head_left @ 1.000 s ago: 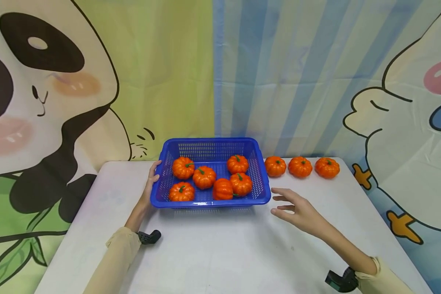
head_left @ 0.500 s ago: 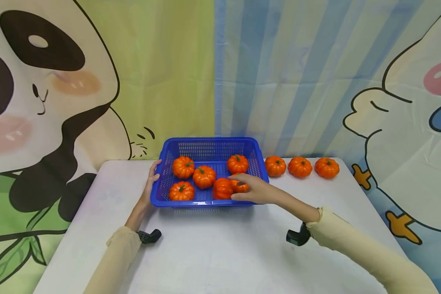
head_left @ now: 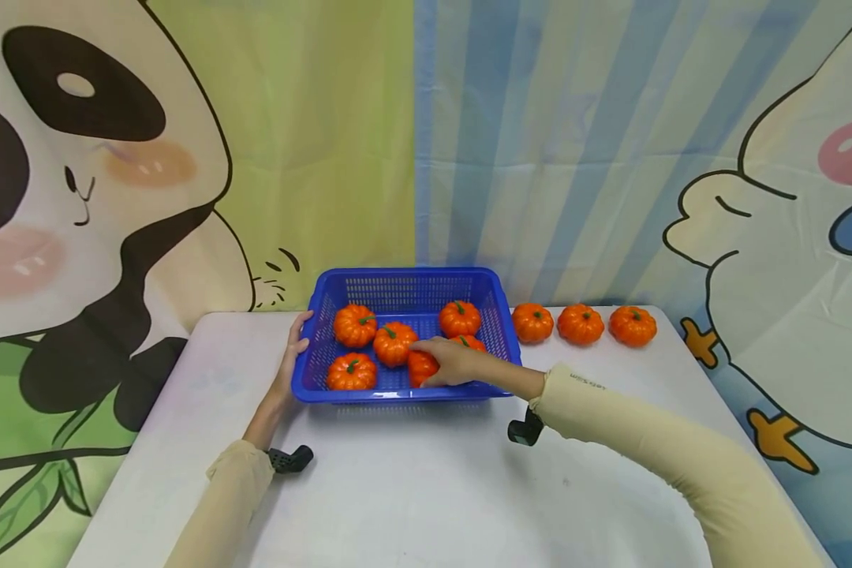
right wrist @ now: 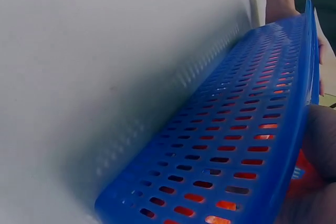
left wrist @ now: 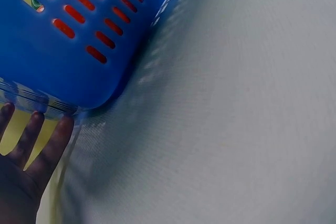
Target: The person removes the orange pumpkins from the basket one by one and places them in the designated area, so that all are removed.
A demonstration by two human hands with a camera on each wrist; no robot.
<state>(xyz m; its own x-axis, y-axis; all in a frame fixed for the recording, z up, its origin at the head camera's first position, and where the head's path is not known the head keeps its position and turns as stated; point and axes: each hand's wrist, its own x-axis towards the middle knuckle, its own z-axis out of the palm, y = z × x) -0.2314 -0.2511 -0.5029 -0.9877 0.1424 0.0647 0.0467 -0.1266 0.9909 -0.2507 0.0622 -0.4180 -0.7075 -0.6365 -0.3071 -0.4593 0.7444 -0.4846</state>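
A blue slotted basket (head_left: 405,274) stands at the back middle of the white table (head_left: 412,489) with several small orange pumpkins in it. My right hand (head_left: 440,361) reaches over the front rim and grips the front-middle pumpkin (head_left: 419,368), fingers over its top. It partly hides another pumpkin (head_left: 470,341) behind it. My left hand (head_left: 289,367) rests against the basket's left side, straight fingers (left wrist: 31,140) touching the wall under the rim. The right wrist view shows only the basket's front wall (right wrist: 236,145), seen close.
Three more pumpkins (head_left: 580,323) sit in a row on the table to the right of the basket. A cartoon backdrop (head_left: 539,158) hangs directly behind the table. Bare tabletop lies in front of the basket.
My right hand moved from the table beside the basket over its front rim, then shifted left from the right-front pumpkin onto the front-middle one. The left hand and basket stayed put.
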